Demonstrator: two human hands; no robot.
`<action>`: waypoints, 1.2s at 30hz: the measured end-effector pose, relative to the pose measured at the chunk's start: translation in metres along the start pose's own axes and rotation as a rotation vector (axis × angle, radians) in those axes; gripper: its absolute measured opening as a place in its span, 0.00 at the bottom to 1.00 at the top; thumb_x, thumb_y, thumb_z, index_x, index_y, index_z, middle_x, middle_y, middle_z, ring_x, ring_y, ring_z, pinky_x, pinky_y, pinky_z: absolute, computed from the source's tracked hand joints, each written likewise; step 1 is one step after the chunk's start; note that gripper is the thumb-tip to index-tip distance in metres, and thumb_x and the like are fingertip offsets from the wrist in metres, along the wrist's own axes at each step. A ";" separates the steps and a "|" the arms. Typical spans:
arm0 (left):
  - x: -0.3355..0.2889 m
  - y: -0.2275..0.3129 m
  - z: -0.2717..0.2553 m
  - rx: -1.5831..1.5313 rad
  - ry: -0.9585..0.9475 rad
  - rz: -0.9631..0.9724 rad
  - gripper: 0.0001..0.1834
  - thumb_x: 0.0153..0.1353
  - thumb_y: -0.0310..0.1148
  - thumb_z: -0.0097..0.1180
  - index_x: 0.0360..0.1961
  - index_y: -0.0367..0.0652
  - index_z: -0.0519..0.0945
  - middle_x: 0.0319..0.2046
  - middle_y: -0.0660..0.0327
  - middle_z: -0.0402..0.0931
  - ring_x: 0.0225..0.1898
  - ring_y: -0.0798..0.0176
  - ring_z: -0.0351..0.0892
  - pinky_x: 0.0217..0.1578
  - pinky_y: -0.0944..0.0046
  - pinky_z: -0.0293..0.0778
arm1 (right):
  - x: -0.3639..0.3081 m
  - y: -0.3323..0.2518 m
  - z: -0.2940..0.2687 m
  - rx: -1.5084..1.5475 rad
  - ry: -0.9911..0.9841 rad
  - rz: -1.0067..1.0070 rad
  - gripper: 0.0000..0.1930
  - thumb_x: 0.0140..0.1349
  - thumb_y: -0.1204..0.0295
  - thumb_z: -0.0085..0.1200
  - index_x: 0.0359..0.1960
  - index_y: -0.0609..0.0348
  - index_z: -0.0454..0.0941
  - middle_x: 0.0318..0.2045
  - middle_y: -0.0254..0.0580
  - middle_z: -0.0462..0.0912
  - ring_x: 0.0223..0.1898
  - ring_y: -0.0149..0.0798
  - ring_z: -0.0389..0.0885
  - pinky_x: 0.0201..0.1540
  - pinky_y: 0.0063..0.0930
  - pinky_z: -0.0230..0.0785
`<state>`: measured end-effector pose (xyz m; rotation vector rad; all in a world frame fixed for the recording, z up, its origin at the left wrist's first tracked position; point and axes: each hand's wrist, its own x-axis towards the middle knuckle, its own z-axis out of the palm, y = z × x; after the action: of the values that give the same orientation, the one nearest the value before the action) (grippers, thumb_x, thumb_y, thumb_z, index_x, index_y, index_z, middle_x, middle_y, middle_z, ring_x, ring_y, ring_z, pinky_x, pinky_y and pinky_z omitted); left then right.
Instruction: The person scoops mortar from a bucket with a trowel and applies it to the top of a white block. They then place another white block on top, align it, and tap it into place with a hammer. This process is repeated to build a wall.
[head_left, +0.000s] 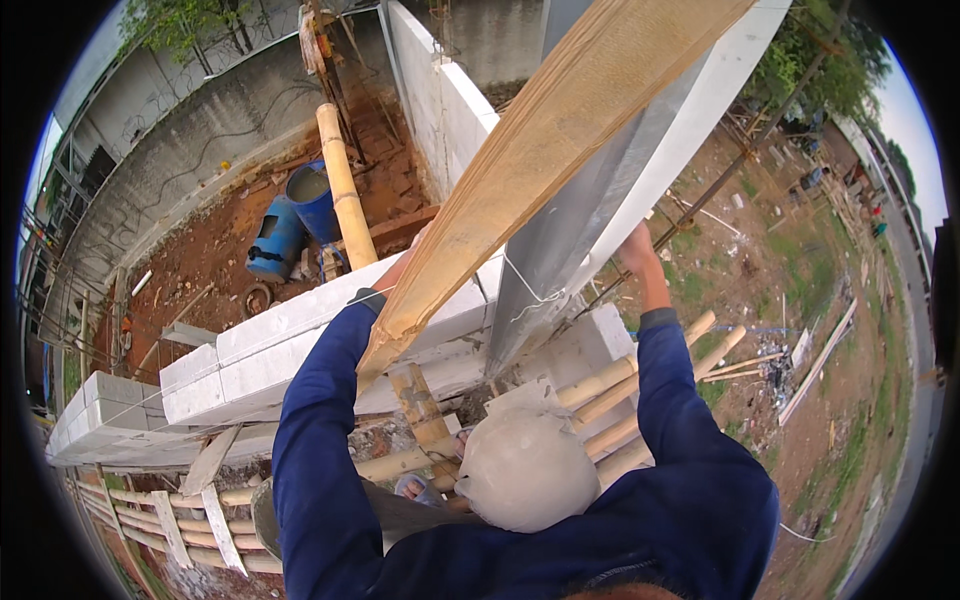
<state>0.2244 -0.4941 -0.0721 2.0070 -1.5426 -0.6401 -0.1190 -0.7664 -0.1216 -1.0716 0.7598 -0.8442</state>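
Note:
A long wooden plank (pixel 560 130) rises in front of me beside a grey metal column (pixel 570 240) with a white edge. My left hand (pixel 402 268) is at the plank's left side, mostly hidden behind it, above the white block wall (pixel 270 350). At the column's white right edge is my right hand (pixel 636 250); its fingers are out of sight behind that edge. A thin white string (pixel 540 296) loops at the column and runs left along the wall past my left wrist. Below my arms sits a rounded, pale, mortar-coloured thing (pixel 530 465).
Bamboo poles (pixel 605 400) form scaffolding beneath me, with more bamboo rails (pixel 150 520) at lower left. Beyond the wall are two blue drums (pixel 277 240), a thick bamboo pole (pixel 345 190) and another white wall (pixel 440 90). Debris lies on the ground (pixel 800 300) far below at right.

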 end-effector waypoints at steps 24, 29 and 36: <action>-0.005 0.029 -0.014 0.010 -0.081 0.001 0.34 0.62 0.49 0.72 0.66 0.45 0.83 0.63 0.47 0.83 0.66 0.42 0.79 0.69 0.49 0.71 | 0.065 0.015 0.005 -0.041 -0.194 0.256 0.30 0.83 0.49 0.43 0.69 0.62 0.78 0.62 0.44 0.85 0.58 0.39 0.85 0.66 0.41 0.76; 0.001 -0.001 -0.021 -0.067 -0.143 0.052 0.35 0.63 0.49 0.71 0.66 0.42 0.83 0.65 0.46 0.81 0.68 0.42 0.77 0.71 0.49 0.68 | 0.064 0.032 0.008 -0.001 -0.228 0.279 0.31 0.83 0.48 0.43 0.69 0.63 0.77 0.62 0.44 0.85 0.58 0.39 0.85 0.67 0.41 0.75; 0.060 -0.032 -0.001 -0.096 -0.218 0.287 0.31 0.69 0.44 0.66 0.67 0.36 0.81 0.66 0.49 0.80 0.68 0.48 0.74 0.72 0.53 0.66 | 0.018 0.041 -0.020 0.010 -0.129 0.203 0.32 0.83 0.46 0.43 0.69 0.63 0.77 0.61 0.45 0.85 0.58 0.39 0.85 0.68 0.41 0.74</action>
<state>0.2623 -0.5458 -0.0960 1.6470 -1.8459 -0.8175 -0.1185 -0.7807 -0.1686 -1.0109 0.7404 -0.6005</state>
